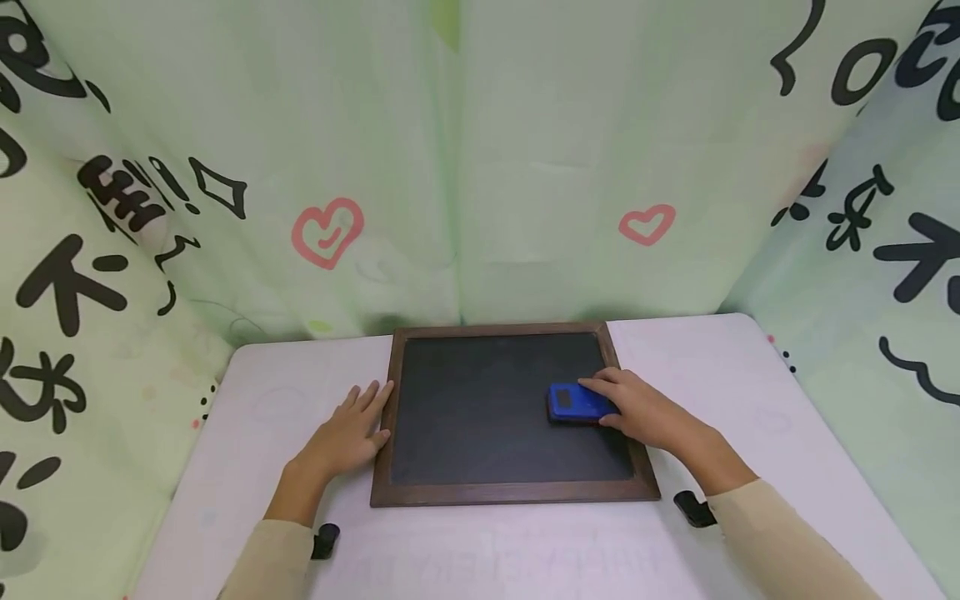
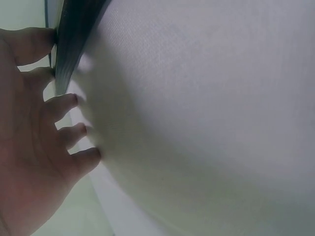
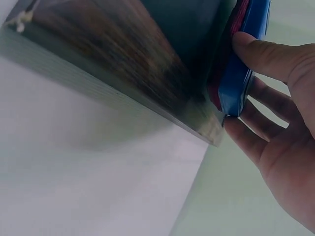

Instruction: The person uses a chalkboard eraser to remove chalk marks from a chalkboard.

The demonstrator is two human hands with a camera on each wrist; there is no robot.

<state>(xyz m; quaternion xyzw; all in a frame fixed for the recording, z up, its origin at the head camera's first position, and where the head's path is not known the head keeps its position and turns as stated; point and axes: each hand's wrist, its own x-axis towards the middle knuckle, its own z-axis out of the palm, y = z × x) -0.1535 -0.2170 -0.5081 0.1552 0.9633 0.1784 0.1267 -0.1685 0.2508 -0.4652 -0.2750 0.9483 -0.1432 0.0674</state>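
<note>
A blackboard (image 1: 480,442) in a brown wooden frame (image 1: 517,493) lies flat on the table. My right hand (image 1: 637,408) grips a blue board eraser (image 1: 576,403) over the right half of the dark surface. In the right wrist view, thumb and fingers hold the eraser (image 3: 236,73) by its sides, its dark red felt facing the board. At the board's left edge, my left hand (image 1: 348,437) rests with fingers spread, fingertips and thumb against the frame. The left wrist view shows the thumb and a finger of the left hand (image 2: 34,132) touching the frame's edge (image 2: 74,44).
The white table (image 1: 465,554) extends around the board. Pale green curtains (image 1: 540,167) with black lettering and pink hearts hang behind it and on both sides. Black wrist devices (image 1: 326,542) show at both sleeves.
</note>
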